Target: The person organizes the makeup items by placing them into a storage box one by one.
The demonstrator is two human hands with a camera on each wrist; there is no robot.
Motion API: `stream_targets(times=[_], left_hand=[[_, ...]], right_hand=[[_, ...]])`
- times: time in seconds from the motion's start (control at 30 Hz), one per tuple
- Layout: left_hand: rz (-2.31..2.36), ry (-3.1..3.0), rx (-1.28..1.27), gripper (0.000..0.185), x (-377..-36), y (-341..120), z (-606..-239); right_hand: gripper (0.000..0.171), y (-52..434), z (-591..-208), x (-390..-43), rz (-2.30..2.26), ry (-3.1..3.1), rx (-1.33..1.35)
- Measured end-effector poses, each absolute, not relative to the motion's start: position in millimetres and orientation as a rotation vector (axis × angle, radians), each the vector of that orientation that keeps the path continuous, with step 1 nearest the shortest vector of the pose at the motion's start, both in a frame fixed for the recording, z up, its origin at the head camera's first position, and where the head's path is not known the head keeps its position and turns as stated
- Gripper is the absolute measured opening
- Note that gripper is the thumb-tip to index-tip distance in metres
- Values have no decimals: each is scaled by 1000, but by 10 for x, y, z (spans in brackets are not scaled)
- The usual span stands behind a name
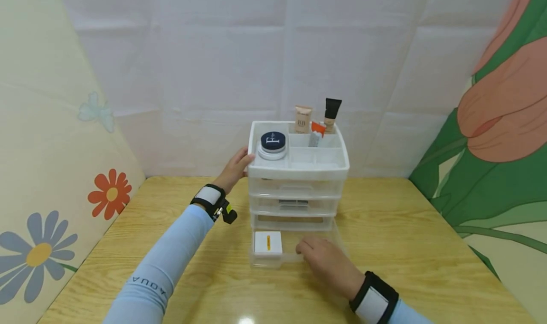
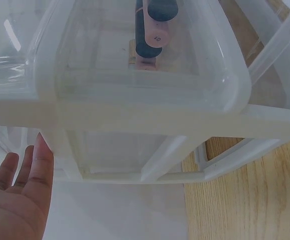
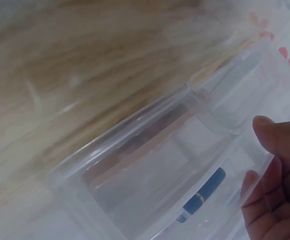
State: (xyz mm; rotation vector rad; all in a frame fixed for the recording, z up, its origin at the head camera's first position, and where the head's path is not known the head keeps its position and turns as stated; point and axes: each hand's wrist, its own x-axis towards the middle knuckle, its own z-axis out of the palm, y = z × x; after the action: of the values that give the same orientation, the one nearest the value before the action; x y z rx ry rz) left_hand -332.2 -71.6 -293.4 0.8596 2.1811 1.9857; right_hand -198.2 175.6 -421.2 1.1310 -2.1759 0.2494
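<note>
Your left hand (image 1: 236,168) lies flat on the drawer box (image 1: 297,172); your right hand (image 1: 325,258) grips the bottom drawer (image 1: 295,248). Pull hard and it drops off toward 6 o'clock.

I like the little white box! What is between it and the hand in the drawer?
Nothing: in the head view, only bare clear drawer floor lies between the white box and the right hand at the front rim.

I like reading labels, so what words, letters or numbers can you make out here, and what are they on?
"AQUA", seen upside down, on the light blue sleeve.
"BB" on the beige tube.
"F" on the dark lid of the round compact.
"10" on the pink tube end.
White box: an orange mark only, no lettering readable.
</note>
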Motion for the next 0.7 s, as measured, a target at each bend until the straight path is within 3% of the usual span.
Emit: stream_targets(times=[0.7], left_hand=[[2042,2126,862,51,-3514,-741,-3087]], right_hand=[[22,1742,-4214,-2491,279,-2221,1072]])
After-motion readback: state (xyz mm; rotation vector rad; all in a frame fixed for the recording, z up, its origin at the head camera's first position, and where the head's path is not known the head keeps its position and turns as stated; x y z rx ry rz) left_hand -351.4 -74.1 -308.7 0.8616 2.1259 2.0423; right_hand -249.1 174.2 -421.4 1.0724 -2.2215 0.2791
